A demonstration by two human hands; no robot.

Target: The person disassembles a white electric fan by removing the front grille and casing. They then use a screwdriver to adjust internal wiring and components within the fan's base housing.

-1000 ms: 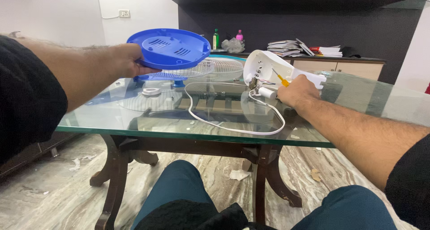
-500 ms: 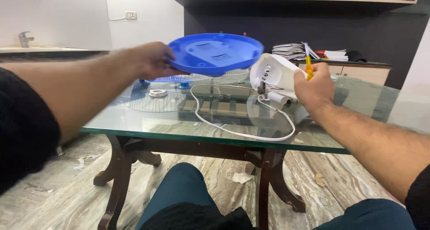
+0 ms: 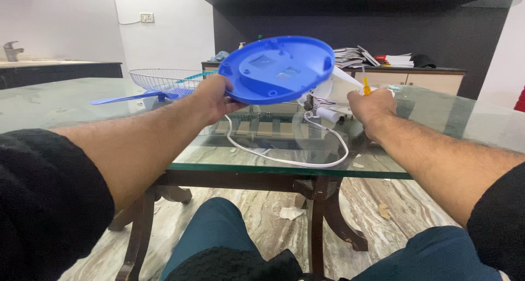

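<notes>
Blue plastic, round and dish-shaped, fills the middle of the view: a fan base (image 3: 279,68) held up in the air above a glass-topped wooden table (image 3: 437,133), its ribbed underside tilted toward the camera as if for inspection. The left hand (image 3: 212,98) pinches its near rim, thumb on top, fingers underneath. The right hand (image 3: 373,107) is closed around a yellow-handled screwdriver (image 3: 366,86), tip end hidden, beside a white plastic fan motor housing (image 3: 328,89) partly hidden behind the base. A white power cord (image 3: 284,158) loops across the glass. Farther left lie a white wire fan guard (image 3: 164,78) and a blue fan blade (image 3: 128,98).
</notes>
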